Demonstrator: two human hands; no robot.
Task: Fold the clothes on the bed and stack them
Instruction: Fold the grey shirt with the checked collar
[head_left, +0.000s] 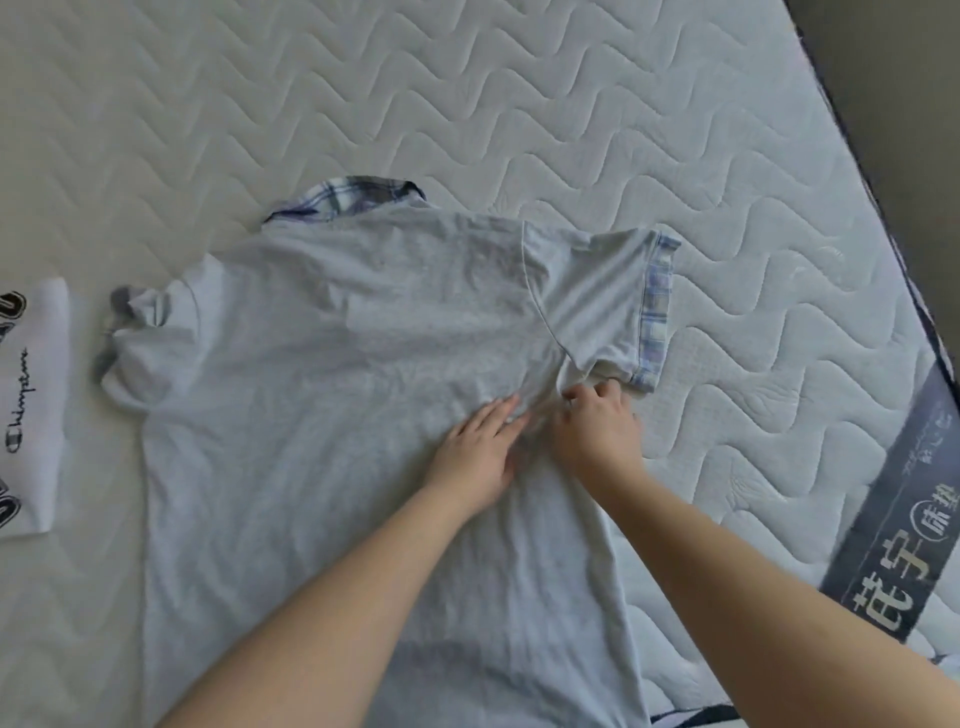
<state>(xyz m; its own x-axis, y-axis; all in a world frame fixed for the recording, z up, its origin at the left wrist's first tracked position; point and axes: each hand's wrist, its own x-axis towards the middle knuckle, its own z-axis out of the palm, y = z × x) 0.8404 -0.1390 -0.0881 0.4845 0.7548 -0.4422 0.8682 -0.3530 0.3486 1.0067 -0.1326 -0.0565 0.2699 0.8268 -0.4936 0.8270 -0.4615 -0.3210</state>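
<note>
A shirt (337, 389) lies spread flat on the mattress (519, 104), collar at the far end. A folded garment (31, 405) lies on the mattress left of the shirt, apart from it. Both hands rest on the shirt below its right sleeve (597, 306), left hand (478, 452) just left of the right hand (597, 426).

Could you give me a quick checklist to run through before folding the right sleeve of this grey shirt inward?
1. Grey shirt spread flat on mattress: ok.
2. Left hand pressing the body down: ok.
3. Right hand pinching fabric at the underarm: ok.
4. Right sleeve flat, plaid cuff showing: ok.
5. Left sleeve smooth: not ok, bunched.
6. White folded shirt apart: ok.
</note>
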